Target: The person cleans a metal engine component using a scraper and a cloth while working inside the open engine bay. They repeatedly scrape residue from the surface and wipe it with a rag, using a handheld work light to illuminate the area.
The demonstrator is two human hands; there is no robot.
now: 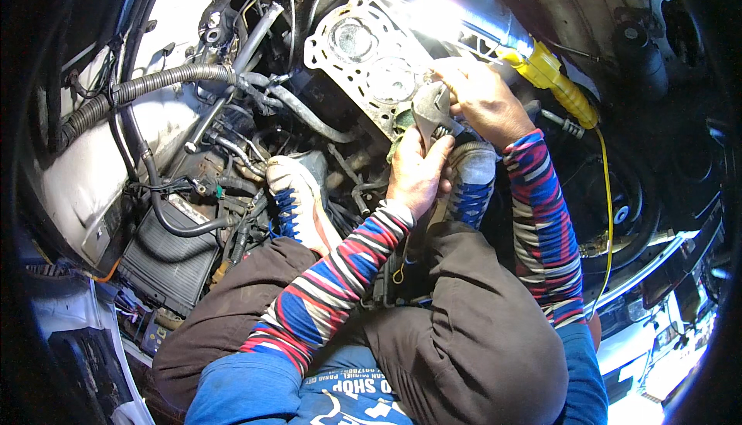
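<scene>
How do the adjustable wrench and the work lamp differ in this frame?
The adjustable wrench is dull grey metal, while the work lamp has a bright yellow handle. The lamp glows brightly; the wrench gives no light. The left hand holds the wrench, whereas no hand is wrapped around the lamp's handle. Both are beside or over the engine block.

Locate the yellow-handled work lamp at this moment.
In the head view, the work lamp is right of centre near the top, slanting down rightward from beside the engine block, just beyond the right hand.
</scene>
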